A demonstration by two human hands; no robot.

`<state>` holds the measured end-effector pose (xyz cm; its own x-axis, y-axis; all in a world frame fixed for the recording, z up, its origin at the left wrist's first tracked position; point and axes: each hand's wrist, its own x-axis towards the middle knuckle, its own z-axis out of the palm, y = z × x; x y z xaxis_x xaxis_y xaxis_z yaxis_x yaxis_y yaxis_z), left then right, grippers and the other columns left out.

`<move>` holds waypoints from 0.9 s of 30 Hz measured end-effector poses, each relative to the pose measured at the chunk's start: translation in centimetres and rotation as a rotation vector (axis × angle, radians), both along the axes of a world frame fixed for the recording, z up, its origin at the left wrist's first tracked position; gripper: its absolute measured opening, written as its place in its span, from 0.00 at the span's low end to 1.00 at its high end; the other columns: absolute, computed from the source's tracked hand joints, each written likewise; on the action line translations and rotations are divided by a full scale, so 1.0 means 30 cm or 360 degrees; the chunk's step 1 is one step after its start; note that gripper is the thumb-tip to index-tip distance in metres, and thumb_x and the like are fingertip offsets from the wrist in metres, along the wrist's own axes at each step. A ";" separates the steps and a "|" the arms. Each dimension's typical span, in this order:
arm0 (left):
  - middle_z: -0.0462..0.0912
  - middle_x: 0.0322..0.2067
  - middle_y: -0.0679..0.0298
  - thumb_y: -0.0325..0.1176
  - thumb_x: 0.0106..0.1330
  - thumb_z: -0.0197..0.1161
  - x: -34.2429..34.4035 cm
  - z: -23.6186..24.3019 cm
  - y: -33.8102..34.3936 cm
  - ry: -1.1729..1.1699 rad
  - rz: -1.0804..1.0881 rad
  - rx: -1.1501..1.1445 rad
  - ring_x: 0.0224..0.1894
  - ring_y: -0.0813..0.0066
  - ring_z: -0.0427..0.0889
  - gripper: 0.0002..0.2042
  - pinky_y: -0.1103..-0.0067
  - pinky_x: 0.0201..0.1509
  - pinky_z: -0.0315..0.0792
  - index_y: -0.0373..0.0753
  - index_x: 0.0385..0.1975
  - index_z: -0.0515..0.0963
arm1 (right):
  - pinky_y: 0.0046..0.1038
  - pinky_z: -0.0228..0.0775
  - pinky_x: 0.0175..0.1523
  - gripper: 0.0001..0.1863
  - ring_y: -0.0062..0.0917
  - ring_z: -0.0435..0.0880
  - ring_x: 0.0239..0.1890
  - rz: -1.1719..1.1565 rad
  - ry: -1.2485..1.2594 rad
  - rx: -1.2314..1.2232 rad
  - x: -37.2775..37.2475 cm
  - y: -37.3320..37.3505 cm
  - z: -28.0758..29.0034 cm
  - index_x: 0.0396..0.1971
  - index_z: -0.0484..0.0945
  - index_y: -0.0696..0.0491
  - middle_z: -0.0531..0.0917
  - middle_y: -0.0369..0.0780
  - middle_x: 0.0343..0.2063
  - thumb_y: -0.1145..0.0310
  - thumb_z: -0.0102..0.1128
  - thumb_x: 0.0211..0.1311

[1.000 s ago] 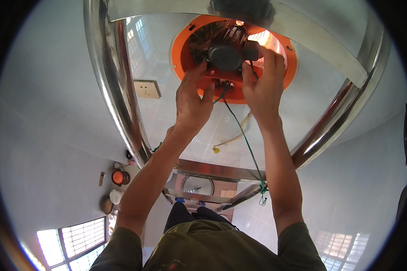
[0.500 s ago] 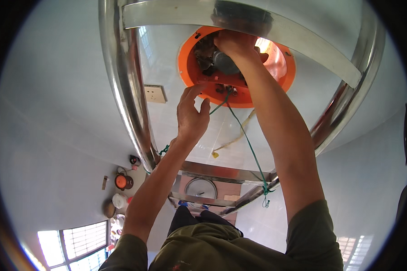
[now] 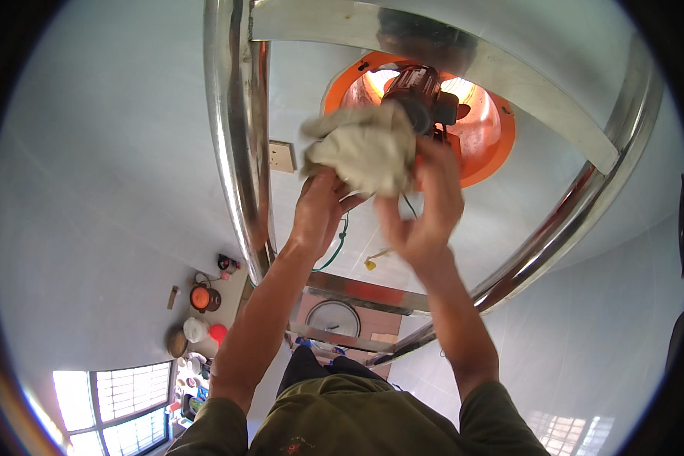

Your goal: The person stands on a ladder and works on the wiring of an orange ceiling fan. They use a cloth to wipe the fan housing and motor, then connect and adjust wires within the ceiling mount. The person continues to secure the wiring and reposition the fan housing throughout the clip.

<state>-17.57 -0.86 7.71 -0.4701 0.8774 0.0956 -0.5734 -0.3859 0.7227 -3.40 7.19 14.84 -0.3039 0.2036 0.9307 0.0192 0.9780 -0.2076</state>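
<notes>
Head view: steel frame (image 3: 232,137) arcs around orange fan (image 3: 494,144) w/ dark motor (image 3: 418,91). Just below motor, left hand (image 3: 319,213) grips crumpled white rag (image 3: 361,148); right hand (image 3: 425,209) open, fingers touching rag.

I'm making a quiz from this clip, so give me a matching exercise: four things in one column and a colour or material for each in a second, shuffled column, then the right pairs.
Things:
1. cloth held up by the left hand
2. round fan housing
3. fan motor above the right hand
4. ladder rail

Colour or material:
A. shiny bare metal
B. orange
C. off-white
D. dark, nearly black

Pairs: 1-C, 2-B, 3-D, 4-A
</notes>
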 end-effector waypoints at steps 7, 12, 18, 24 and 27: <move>0.83 0.61 0.52 0.31 0.80 0.57 0.080 0.089 -0.278 0.0712 0.0337 -0.0460 0.60 0.64 0.85 0.22 0.68 0.66 0.79 0.34 0.71 0.69 | 0.31 0.81 0.43 0.14 0.39 0.87 0.39 0.0236 -0.0340 -0.0661 0.309 -0.210 -0.108 0.37 0.75 0.60 0.87 0.53 0.47 0.80 0.70 0.51; 0.82 0.57 0.53 0.34 0.79 0.61 0.102 0.024 -0.558 0.1207 0.0576 -0.0365 0.54 0.66 0.85 0.15 0.66 0.61 0.79 0.34 0.59 0.78 | 0.33 0.82 0.42 0.17 0.37 0.88 0.37 -0.0022 -0.0143 -0.0672 0.453 -0.192 -0.128 0.40 0.75 0.59 0.88 0.51 0.41 0.86 0.67 0.49; 0.84 0.45 0.54 0.40 0.77 0.66 0.157 0.011 -0.869 -0.0017 0.0456 0.0034 0.45 0.59 0.85 0.18 0.66 0.48 0.81 0.35 0.57 0.74 | 0.37 0.82 0.39 0.28 0.42 0.89 0.36 0.0806 -0.0749 -0.0855 0.461 -0.292 -0.068 0.53 0.81 0.60 0.89 0.48 0.39 0.81 0.67 0.46; 0.87 0.46 0.55 0.38 0.80 0.60 0.103 0.047 -0.941 -0.0221 0.0734 -0.0633 0.45 0.67 0.88 0.15 0.69 0.50 0.83 0.35 0.57 0.77 | 0.44 0.82 0.52 0.39 0.47 0.88 0.50 0.1316 -0.1496 -0.1127 0.297 -0.516 -0.245 0.72 0.68 0.57 0.85 0.50 0.49 0.68 0.71 0.60; 0.88 0.47 0.56 0.37 0.79 0.61 0.117 0.070 -0.897 -0.0132 0.0771 -0.0882 0.47 0.66 0.89 0.15 0.70 0.53 0.84 0.34 0.57 0.79 | 0.41 0.82 0.48 0.40 0.42 0.87 0.50 0.1096 -0.1476 -0.0931 0.234 -0.557 -0.295 0.71 0.69 0.53 0.83 0.47 0.55 0.60 0.76 0.59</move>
